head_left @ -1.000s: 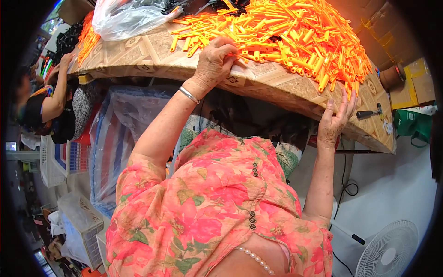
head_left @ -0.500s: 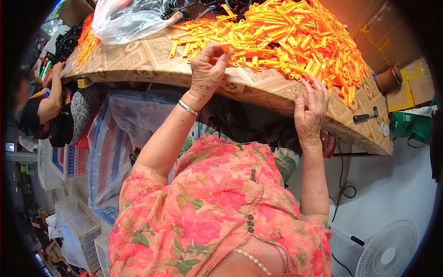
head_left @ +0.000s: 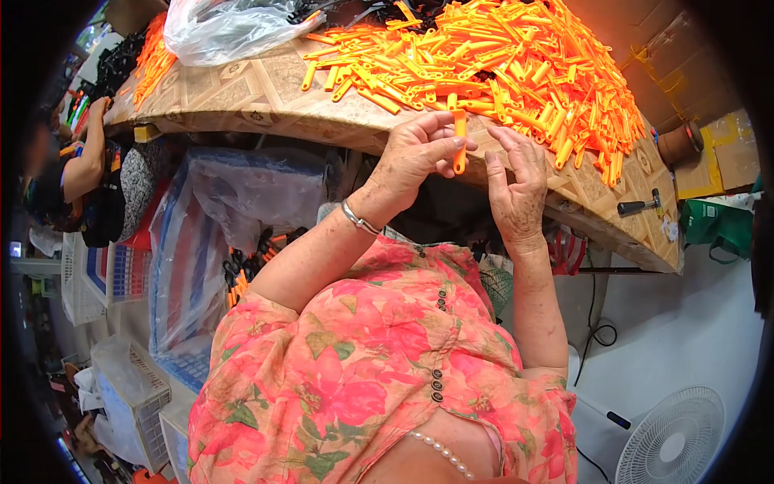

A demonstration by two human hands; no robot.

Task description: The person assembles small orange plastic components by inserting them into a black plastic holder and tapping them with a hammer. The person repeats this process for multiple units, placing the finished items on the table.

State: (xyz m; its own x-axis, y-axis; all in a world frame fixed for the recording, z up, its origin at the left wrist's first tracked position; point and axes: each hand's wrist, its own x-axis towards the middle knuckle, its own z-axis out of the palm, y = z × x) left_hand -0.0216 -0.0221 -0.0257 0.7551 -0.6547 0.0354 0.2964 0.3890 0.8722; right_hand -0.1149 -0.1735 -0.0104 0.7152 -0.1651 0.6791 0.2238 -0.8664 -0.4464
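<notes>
Between the thumb and fingers of my left hand (head_left: 414,157) is a slim orange plastic handle (head_left: 460,129), held roughly upright just off the table's near edge. A small hole shows at its lower end. My right hand (head_left: 520,187) is beside it on the right, fingers raised and apart, with nothing visible in them. Beyond both hands, a large heap of similar orange plastic handles (head_left: 524,60) covers much of the wood-patterned table (head_left: 266,89).
A clear plastic bag (head_left: 222,36) lies at the back left, near black parts. On the right are a small hammer (head_left: 638,206), a brown spool (head_left: 680,143) and a green bag (head_left: 713,227). A white fan (head_left: 673,440) stands lower right. Another person (head_left: 76,177) sits far left.
My left hand has moved right and toward me from the edge of the heap, bringing an orange handle with it. My right hand has shifted slightly left, closer to it.
</notes>
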